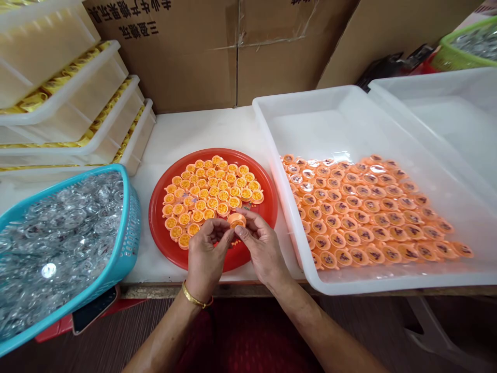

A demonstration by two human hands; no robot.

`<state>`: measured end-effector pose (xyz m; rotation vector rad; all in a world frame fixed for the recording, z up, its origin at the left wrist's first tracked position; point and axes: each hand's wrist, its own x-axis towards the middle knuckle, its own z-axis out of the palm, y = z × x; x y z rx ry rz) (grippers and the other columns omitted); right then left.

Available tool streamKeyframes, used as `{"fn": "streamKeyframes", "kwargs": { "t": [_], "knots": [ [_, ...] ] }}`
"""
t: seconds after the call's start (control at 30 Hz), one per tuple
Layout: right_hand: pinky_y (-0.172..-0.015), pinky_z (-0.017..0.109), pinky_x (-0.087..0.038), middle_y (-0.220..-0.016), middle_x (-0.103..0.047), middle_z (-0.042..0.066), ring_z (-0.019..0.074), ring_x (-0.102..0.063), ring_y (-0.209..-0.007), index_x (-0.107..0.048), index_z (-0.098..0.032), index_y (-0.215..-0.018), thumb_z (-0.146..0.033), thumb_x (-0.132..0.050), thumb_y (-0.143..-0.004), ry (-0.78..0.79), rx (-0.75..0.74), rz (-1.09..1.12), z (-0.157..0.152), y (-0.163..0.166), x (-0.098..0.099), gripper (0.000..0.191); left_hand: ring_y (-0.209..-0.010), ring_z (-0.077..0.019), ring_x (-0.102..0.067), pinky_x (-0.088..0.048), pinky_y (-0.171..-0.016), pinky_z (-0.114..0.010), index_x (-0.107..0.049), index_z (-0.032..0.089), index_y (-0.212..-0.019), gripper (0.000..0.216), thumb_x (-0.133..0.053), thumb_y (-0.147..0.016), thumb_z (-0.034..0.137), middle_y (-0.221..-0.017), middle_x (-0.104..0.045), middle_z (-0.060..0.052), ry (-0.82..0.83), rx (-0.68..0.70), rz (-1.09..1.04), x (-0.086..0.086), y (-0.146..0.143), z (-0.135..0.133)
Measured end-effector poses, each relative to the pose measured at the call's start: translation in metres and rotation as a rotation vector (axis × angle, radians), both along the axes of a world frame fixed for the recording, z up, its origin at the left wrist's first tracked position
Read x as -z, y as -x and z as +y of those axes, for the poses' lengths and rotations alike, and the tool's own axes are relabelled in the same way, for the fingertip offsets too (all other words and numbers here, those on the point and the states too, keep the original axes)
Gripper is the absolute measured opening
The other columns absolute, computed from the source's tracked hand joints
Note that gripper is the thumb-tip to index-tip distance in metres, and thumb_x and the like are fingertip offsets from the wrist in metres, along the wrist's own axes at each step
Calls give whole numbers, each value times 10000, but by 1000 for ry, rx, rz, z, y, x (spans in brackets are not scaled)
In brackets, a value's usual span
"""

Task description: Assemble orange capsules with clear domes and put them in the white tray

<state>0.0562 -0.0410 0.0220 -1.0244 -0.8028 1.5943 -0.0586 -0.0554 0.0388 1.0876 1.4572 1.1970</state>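
My left hand (205,254) and my right hand (261,244) meet over the near edge of a red round plate (267,210). Together their fingertips pinch one small orange cup (236,220). Both hands are closed on it. The plate carries several rows of open orange cups with yellow filling (212,194). A gold bracelet (196,300) circles my left wrist.
A white tray (341,124) on the right holds several rows of capped orange cups (368,207). A blue basket (124,248) of clear plastic lids sits at the left. Stacked white trays (77,103) stand at the back left, cardboard boxes (233,46) behind, another white tray (446,109) far right.
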Motion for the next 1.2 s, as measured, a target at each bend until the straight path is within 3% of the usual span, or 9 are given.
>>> {"fn": "streamKeyframes", "kwargs": {
  "t": [0.2,0.37,0.6,0.8,0.97,1.1,1.2],
  "knots": [
    [-806,305,-553,-1003,-705,17,170,-660,-909,-620,-240,-1014,-328,-732,-753,10,-6,-9,1,-1,2,298,-628,-106,-605,-504,-601,-218,-609,155,-798,167,-665,-787,312,-698,-625,0,40,6,-23,-5,3,3],
    [-793,288,-539,-919,-710,7,149,-658,-854,-631,-226,-957,-309,-745,-741,-20,5,-38,1,0,5,258,-588,-103,-570,-489,-568,-224,-609,157,-804,174,-634,-813,329,-696,-613,-2,74,45,23,0,7,1],
    [-779,304,-540,-902,-718,21,156,-666,-819,-643,-217,-952,-304,-738,-744,2,70,26,-1,4,7,245,-793,-152,-585,-499,-692,-281,-600,190,-981,149,-578,-864,279,-921,-608,-53,-159,49,424,14,8,0],
    [-674,284,-547,-868,-711,27,153,-663,-731,-637,-199,-940,-324,-746,-723,89,103,108,-2,5,-7,273,-810,-163,-586,-522,-662,-281,-561,194,-971,187,-584,-856,340,-926,-568,-52,-150,120,396,6,7,-3],
    [-625,254,-524,-765,-683,12,133,-633,-660,-634,-176,-894,-301,-764,-683,137,138,148,-11,6,-25,278,-769,-181,-624,-558,-675,-321,-552,195,-941,265,-583,-833,435,-910,-587,-54,-129,68,377,5,0,-8],
    [-648,290,-546,-775,-686,18,142,-644,-660,-628,-186,-925,-387,-746,-700,30,37,49,0,-23,-47,324,-722,-200,-654,-577,-611,-308,-572,201,-980,419,-645,-742,537,-879,-637,-54,-84,99,262,-6,0,-4],
    [-763,324,-552,-874,-694,30,152,-666,-772,-630,-186,-936,-416,-687,-751,-139,89,-266,45,-88,-70,301,-728,-213,-668,-587,-599,-301,-597,214,-1044,530,-614,-713,627,-914,-676,-66,-62,96,237,-20,10,-2]
  ]
}}
